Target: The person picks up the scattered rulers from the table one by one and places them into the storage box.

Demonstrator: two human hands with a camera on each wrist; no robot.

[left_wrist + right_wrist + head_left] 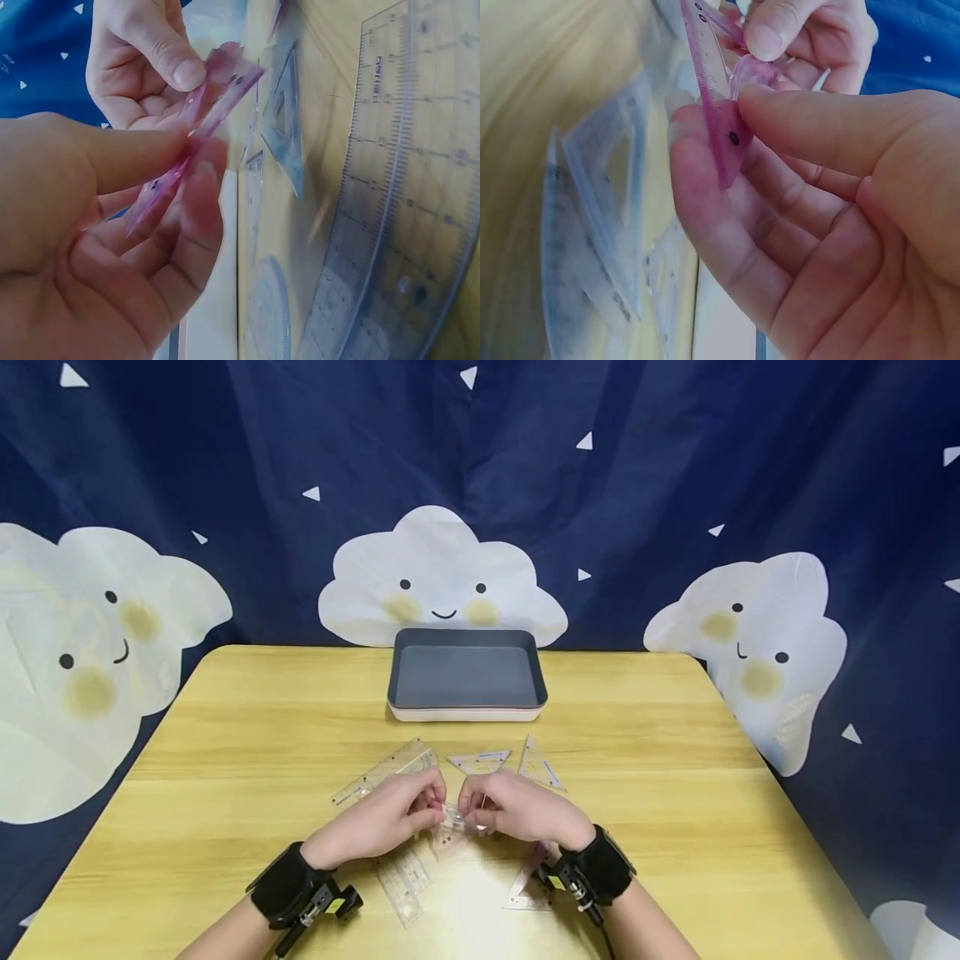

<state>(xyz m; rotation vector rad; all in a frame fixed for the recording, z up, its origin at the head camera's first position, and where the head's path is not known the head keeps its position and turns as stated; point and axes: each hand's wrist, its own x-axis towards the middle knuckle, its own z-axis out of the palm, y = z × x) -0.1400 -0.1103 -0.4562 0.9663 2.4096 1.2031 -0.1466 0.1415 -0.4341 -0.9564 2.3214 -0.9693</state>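
My left hand (pixel 378 822) and right hand (pixel 528 810) meet low over the middle of the table. Between them is a pink see-through ruler (pixel 712 82) with a printed scale along one straight edge. Left thumb and fingers pinch one end of it, and the right thumb and fingers pinch the other. Fingers cover much of the ruler (pixel 231 97), so its full outline cannot be told. Just below the hands lies a pinkish clear piece (pixel 448 843), partly hidden.
A clear ruler with a curved part (pixel 367 781) lies left. Two clear set squares (pixel 480 758) (pixel 553 777) lie beyond the hands. Nearer are a clear straight ruler (pixel 405 893) and a pinkish set square (pixel 517 900), partly under the right wrist. A dark grey tray (pixel 468 714) stands farther back.
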